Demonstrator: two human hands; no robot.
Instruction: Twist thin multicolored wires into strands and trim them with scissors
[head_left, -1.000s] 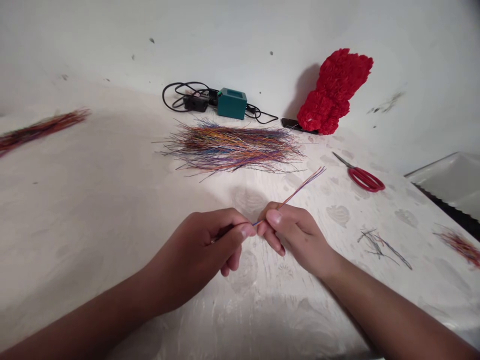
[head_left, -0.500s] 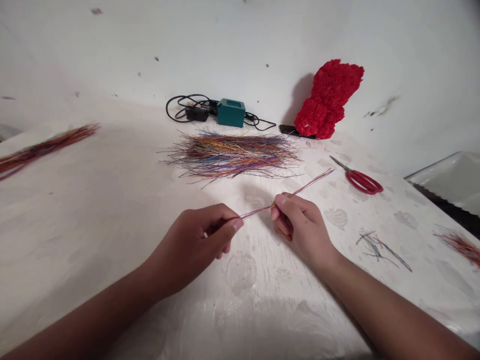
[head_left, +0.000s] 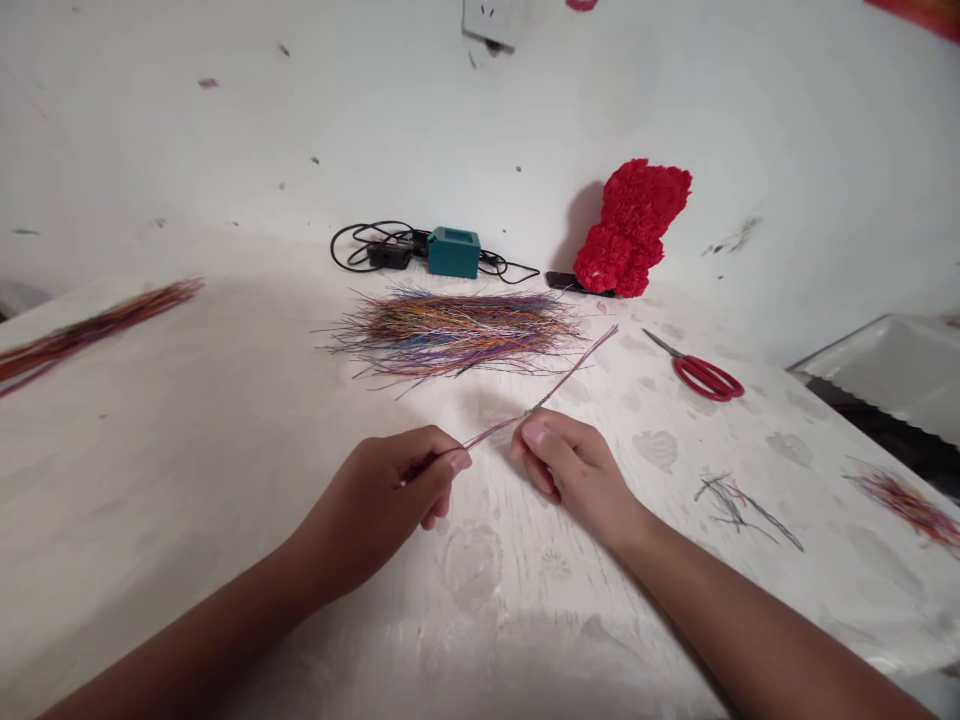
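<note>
Both hands hold one thin bundle of coloured wires (head_left: 571, 372) just above the white table (head_left: 187, 430). My left hand (head_left: 390, 490) pinches the bundle's near end between thumb and forefinger. A short gap to the right, my right hand (head_left: 566, 465) pinches the same bundle further along. From there the free end slants up and to the right. Behind the hands lies a large loose pile of coloured wires (head_left: 457, 330).
Red-handled scissors (head_left: 701, 375) lie to the right, and wire scraps (head_left: 739, 500) nearer. A red fluffy figure (head_left: 634, 225), a teal box (head_left: 454, 250) with black cables sit by the wall. More wires lie far left (head_left: 90, 325) and far right (head_left: 904, 500). A white tray (head_left: 892, 365) is at right.
The hands drew apart from touching to a short gap, with wire stretched between them. The view tilted up, showing more wall.
</note>
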